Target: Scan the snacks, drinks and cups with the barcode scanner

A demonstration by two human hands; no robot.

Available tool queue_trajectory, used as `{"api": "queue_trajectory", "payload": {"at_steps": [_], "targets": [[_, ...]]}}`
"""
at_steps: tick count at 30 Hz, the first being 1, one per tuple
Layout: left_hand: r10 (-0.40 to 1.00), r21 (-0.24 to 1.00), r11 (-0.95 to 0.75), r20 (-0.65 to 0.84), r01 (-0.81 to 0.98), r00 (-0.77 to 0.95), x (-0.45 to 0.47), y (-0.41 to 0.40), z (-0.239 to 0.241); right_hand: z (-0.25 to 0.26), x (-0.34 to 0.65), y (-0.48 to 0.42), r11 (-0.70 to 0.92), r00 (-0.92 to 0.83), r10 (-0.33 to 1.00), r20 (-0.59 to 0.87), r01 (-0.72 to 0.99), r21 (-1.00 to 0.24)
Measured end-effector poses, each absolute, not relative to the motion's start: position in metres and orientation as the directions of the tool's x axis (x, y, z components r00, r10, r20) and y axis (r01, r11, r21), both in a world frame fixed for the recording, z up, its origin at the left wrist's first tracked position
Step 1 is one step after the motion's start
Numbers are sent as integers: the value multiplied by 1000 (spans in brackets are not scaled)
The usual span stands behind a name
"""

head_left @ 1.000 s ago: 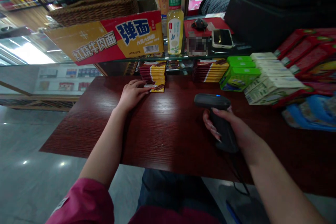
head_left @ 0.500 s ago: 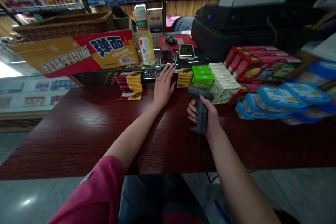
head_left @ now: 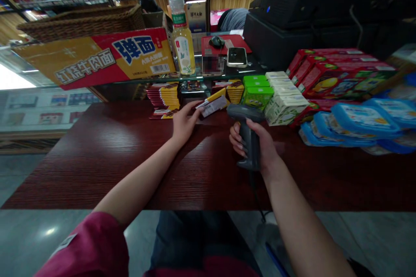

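My left hand (head_left: 186, 123) pinches the left end of a chocolate bar (head_left: 212, 104) in a yellow wrapper, tilted so its pale printed side faces me. Wrapped around the handle of a dark grey barcode scanner (head_left: 248, 132) is my right hand (head_left: 264, 143). The scanner's head points left, close to the bar, and its cable hangs over the table's front edge. A left stack of chocolate bars (head_left: 169, 95) lies just behind my left hand. Another stack of bars (head_left: 234, 90) sits behind the held one, beside green boxes (head_left: 258, 94).
Pale green cartons (head_left: 285, 104), red boxes (head_left: 338, 75) and blue-lidded tubs (head_left: 360, 121) line the right of the dark wooden table (head_left: 107, 160). On the glass counter stand a drink bottle (head_left: 183, 47), a phone (head_left: 237, 57) and a noodle carton (head_left: 107, 58).
My left hand has moved left from the right stack and now holds one chocolate bar, lifted and tilted. The scanner stays in my right hand, turned slightly toward the bar.
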State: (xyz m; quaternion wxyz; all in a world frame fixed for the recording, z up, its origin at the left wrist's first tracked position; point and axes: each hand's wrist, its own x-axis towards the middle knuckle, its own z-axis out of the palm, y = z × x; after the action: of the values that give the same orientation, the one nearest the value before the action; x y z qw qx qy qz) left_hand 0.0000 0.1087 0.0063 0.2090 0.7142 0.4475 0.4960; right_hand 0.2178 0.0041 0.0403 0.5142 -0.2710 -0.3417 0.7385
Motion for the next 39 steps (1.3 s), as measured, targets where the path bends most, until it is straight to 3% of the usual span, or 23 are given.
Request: {"api": "queue_trajectory", "payload": {"at_steps": [4,8,11,21,28,34,39], "targets": [[964,934,-264,248,241,96,-31,95,0,37,206,-2,-364,-420,894,-156,-477,-800],[983,971,-161,142,178,116,-39,92,-3,32,196,-4,-446,-432,857,-282,-344,-826],[978,948,-192,163,254,133,-35,92,-1,32,193,-4,-472,-422,845,-328,-299,-829],[950,881,-295,227,370,216,-33,89,-1,32,194,-4,-414,-391,874,-290,-282,-866],[913,861,-401,347,312,215,-35,90,1,35,196,-3,-441,-424,855,-300,-286,-851],[744,649,-662,629,376,224,-90,108,22,30,201,-4,-469,-442,836,-325,-269,-841],[756,525,-632,578,570,305,-165,118,15,24,202,-3,-432,-433,853,-293,-269,-861]]}}
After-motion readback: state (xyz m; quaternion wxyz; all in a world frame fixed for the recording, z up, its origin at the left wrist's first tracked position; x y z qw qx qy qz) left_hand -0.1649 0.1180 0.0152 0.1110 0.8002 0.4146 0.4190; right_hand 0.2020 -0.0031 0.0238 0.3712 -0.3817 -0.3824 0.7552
